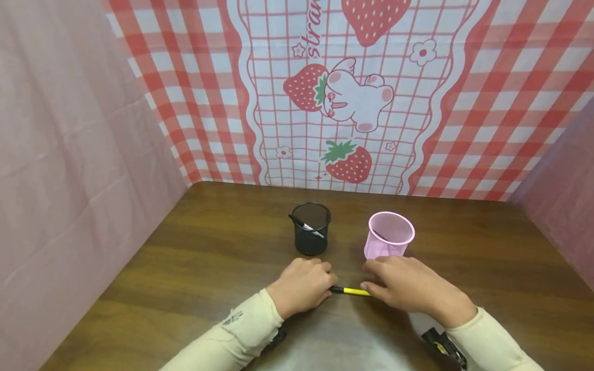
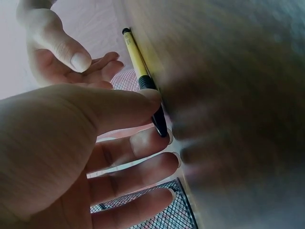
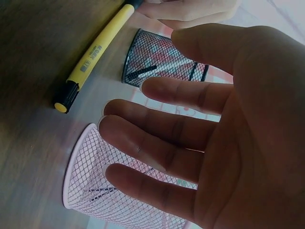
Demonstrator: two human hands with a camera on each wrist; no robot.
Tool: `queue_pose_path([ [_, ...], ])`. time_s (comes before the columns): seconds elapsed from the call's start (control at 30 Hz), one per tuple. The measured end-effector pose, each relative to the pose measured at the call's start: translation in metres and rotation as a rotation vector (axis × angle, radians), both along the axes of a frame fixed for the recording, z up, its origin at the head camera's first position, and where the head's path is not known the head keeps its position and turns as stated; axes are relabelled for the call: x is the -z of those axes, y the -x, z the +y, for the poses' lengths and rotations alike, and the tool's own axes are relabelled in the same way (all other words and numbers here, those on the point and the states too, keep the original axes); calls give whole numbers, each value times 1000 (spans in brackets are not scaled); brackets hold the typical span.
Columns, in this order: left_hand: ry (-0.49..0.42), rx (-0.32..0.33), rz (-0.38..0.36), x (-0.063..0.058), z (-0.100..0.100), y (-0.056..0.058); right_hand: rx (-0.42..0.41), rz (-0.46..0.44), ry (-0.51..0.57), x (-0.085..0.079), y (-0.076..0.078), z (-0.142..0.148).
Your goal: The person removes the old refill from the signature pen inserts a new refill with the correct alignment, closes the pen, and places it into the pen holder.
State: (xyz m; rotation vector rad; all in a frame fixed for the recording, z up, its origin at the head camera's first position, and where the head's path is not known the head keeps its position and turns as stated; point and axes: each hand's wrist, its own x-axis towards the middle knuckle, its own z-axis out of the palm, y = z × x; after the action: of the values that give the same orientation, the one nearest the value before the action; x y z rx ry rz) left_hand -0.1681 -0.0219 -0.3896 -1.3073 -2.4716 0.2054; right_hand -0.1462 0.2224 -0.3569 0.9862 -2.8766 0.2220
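My left hand (image 1: 303, 283) pinches the black end of a yellow-and-black pen (image 1: 356, 291) between thumb and forefinger, low over the wooden table. In the left wrist view, the pen's dark tip (image 2: 161, 125) shows below the thumb, and the other fingers extend past it. My right hand (image 1: 413, 286) hovers by the pen's yellow end, apart from it, with fingers loosely extended. Nothing lies in that palm in the right wrist view. Just beyond the right hand stands a pink mesh pen cup (image 1: 379, 250); a black mesh pen cup (image 1: 312, 246) is beyond the left.
A black-and-white marker (image 1: 306, 225) leans inside the black cup, its dark end over the rim. Something thin and dark (image 1: 380, 235) lies in the pink cup. Behind the table (image 1: 223, 232) hangs a red checked strawberry cloth (image 1: 278, 129); pink cloth (image 1: 83, 154) hangs at the sides.
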Motion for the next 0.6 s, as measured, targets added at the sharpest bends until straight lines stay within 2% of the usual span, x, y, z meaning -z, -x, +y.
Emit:
queue_pose_path([
  [0.23, 2, -8, 11, 2, 1, -1, -4, 22, 4, 2, -1, 2],
  [0.6, -5, 2, 50, 1, 1, -1, -4, 2, 1, 3, 1, 1],
])
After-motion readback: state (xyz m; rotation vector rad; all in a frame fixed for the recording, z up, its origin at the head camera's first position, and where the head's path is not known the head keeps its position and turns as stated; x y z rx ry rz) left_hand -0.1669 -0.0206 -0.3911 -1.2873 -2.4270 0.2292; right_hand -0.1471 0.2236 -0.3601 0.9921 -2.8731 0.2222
